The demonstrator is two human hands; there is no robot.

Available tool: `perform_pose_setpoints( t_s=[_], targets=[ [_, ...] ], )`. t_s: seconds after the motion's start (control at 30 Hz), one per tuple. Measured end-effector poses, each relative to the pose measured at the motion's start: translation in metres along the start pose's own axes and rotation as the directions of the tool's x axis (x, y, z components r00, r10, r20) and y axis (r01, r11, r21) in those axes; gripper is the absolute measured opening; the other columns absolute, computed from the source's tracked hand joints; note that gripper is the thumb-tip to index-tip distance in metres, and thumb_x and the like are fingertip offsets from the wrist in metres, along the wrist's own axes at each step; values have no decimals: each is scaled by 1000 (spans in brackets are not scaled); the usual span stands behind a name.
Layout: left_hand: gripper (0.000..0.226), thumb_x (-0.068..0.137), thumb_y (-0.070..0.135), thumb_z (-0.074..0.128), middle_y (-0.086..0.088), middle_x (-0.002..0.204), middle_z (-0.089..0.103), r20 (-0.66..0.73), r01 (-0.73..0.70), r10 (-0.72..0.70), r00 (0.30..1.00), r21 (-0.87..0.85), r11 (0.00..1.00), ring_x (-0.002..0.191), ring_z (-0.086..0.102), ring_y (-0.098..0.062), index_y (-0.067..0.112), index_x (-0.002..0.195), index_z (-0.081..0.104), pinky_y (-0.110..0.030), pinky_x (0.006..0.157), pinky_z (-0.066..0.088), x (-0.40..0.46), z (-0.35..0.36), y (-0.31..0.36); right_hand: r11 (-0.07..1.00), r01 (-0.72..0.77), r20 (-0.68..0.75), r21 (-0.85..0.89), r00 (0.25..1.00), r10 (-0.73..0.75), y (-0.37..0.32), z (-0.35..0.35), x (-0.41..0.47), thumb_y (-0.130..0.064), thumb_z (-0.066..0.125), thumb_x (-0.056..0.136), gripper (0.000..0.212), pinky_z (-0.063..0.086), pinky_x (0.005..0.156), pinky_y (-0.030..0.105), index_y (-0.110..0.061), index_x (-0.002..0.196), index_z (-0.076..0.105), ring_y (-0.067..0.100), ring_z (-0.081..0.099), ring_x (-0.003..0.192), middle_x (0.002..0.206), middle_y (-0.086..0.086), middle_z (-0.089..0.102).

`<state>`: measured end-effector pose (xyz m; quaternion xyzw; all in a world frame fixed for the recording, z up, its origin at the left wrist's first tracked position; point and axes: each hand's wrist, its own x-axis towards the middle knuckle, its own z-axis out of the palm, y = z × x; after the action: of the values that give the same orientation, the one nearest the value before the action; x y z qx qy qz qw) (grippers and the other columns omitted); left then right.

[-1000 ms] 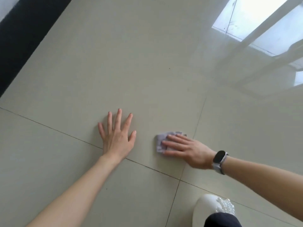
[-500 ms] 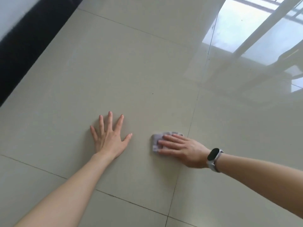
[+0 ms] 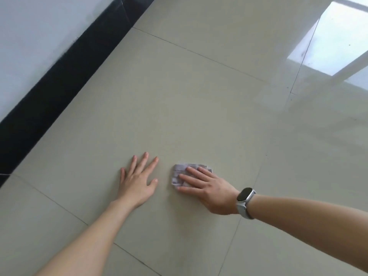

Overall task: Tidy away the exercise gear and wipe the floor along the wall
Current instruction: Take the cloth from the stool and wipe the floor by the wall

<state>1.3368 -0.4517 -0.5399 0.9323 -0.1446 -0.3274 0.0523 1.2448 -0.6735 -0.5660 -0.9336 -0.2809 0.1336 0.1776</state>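
A small folded grey-lilac cloth point(image 3: 180, 172) lies flat on the glossy beige tiled floor point(image 3: 179, 100). My right hand point(image 3: 207, 189), a watch on its wrist, presses straight fingers down on the cloth and covers its near right part. My left hand point(image 3: 138, 179) rests flat on the bare tile a short way left of the cloth, fingers spread. No exercise gear is in view.
A black skirting board point(image 3: 59, 80) runs diagonally along the white wall point(image 3: 35, 36) at the left. Bright window reflections point(image 3: 326, 44) lie on the tiles at the upper right. Grout lines cross the floor.
Both hands and the cloth have moved forward along the floor past a grout line. The view has swung up and left, showing more wall and skirting. The white shoe has left the frame.
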Motion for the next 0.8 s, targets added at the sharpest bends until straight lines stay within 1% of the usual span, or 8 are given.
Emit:
perform_pose_setpoints(
  t_s=[0.1,0.2,0.27,0.37,0.5,0.6,0.7,0.8],
  targets=[
    [67,93,37,44,8,157,-14,123,19,-28,992,75,997,145,-13,-20,39,146,3,-49,117,5,-1,-14,7,964,-253,77,80,966,247,50,-33,6,5,36,83,76,-4,118,35,-32,146,16,19,-5,144,157,-4,7],
    [61,93,40,42,2,158,-5,217,68,-97,971,139,988,146,-4,-23,37,146,11,-50,117,9,-15,-45,25,684,-710,82,168,702,708,103,-67,9,2,33,83,77,3,119,43,-30,147,4,26,-9,145,158,2,-2],
    [59,94,40,40,-1,158,-1,215,62,-90,972,137,989,146,0,-24,36,146,13,-49,117,9,-29,-76,32,593,-789,161,163,614,773,101,-78,12,-2,31,84,76,4,118,46,-32,146,0,29,-12,144,158,3,-5],
    [58,95,37,38,-1,158,2,205,-20,-21,979,197,980,146,3,-22,35,146,13,-46,118,11,-47,-125,27,666,-727,296,170,682,669,43,-74,26,-6,31,89,71,1,116,47,-33,147,0,30,-16,143,157,2,-11],
    [59,95,37,38,-1,158,2,194,-30,-13,981,216,976,145,7,-22,33,147,11,-43,117,18,-34,-164,2,896,-402,400,189,865,304,-15,-68,46,-6,32,90,68,-3,117,41,-34,147,7,26,-13,144,158,-1,-8],
    [61,94,36,38,-2,158,-1,162,6,-24,986,112,994,145,4,-24,32,147,8,-43,116,20,2,-160,-13,898,-428,327,102,867,377,38,-81,57,-7,32,91,67,-1,118,38,-26,148,2,26,-8,145,158,2,-4],
    [65,94,36,39,-1,158,-9,120,58,-62,991,43,997,145,-3,-28,34,147,1,-46,117,15,42,-138,-30,644,-746,162,170,666,728,110,-100,76,-10,32,91,64,3,119,41,-18,148,3,28,-6,145,158,6,1],
    [67,95,37,37,-2,157,-15,58,154,-152,987,-20,988,145,-11,-29,33,147,-5,-49,116,13,78,-123,-44,392,-890,172,233,434,884,127,-118,112,-18,33,92,62,2,116,44,-22,147,4,30,-9,144,158,5,-1]
  ],
)
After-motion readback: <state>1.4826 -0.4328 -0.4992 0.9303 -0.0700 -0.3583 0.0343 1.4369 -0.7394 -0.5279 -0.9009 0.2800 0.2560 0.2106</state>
